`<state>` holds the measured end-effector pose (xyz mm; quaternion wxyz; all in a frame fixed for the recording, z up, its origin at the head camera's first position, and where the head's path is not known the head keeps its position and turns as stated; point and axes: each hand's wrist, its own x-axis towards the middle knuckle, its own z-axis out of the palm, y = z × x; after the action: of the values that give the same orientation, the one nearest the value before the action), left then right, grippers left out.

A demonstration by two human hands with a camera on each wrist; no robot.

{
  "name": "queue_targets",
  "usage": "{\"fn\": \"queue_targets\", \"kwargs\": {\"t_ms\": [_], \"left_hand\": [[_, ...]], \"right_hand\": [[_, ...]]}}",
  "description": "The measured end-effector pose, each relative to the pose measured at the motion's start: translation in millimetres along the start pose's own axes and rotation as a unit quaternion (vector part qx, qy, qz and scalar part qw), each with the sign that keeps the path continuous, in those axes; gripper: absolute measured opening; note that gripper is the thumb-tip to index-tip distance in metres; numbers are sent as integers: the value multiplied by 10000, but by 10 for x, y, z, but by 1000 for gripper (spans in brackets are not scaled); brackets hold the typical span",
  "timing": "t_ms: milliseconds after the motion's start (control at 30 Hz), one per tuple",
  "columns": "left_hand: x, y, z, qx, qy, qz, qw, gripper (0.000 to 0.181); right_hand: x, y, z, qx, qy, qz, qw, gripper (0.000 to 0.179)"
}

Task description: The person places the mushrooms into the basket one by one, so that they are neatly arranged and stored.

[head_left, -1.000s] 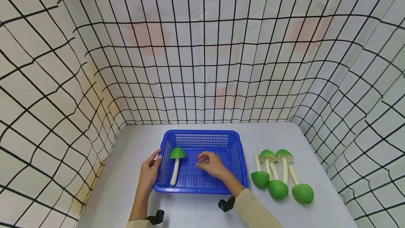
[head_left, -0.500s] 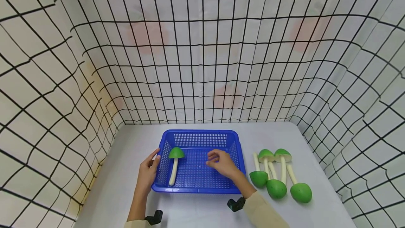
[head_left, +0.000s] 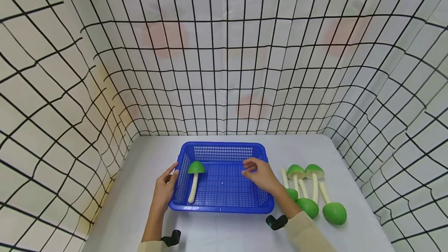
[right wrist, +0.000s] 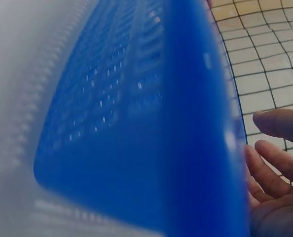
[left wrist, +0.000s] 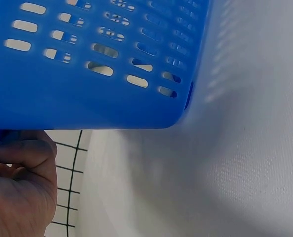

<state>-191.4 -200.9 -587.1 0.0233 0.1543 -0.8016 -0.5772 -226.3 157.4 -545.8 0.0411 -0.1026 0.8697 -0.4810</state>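
Note:
A blue plastic basket (head_left: 221,210) with slotted walls sits on the table. One toy mushroom (head_left: 193,185), green-capped with a pale stem, lies along the basket's left side. My left hand (head_left: 164,189) grips the basket's left rim; its fingers meet the edge in the left wrist view, where the basket wall (left wrist: 87,108) fills the top. Over the basket's right part hovers my right hand (head_left: 260,173), fingers loosely bent and holding nothing. The right wrist view shows that hand (right wrist: 279,168) with thumb and fingers apart, beyond the basket's blurred side.
Several more toy mushrooms (head_left: 335,213) lie clustered on the white table (head_left: 336,154) to the basket's right, partly behind the right forearm. Black grid netting (head_left: 224,61) over white cloth stands at the back and both sides.
My right hand has moved to the right, from the basket's middle to near its right wall. The left hand stays at the left rim, and the mushroom in the basket has not moved.

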Motion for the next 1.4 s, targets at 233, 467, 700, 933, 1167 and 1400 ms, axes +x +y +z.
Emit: {"fn": "queue_targets", "kwargs": {"t_ms": [233, 467, 700, 933, 1167, 1400], "left_hand": [[9, 0, -3, -31, 23, 9, 10000, 49], [8, -2, -5, -69, 9, 16, 10000, 48], [8, 6, -4, -39, -24, -5, 10000, 46], [13, 4, 1, -69, -18, 40, 10000, 46], [15, 8, -8, -26, -28, 3, 10000, 45], [19, 2, -7, 18, -48, -6, 10000, 46]], "right_hand": [[-25, 57, -231, -10, 202, -68, 9998, 28], [-53, 150, -451, 48, 460, 59, 9989, 29], [-149, 230, -669, 356, 662, 119, 9971, 37], [-227, 377, -847, -14, 842, 99, 9964, 33], [-355, 447, -1016, -456, 933, 334, 9940, 35], [-476, 602, -1224, -842, 1082, 173, 9904, 32]]}}
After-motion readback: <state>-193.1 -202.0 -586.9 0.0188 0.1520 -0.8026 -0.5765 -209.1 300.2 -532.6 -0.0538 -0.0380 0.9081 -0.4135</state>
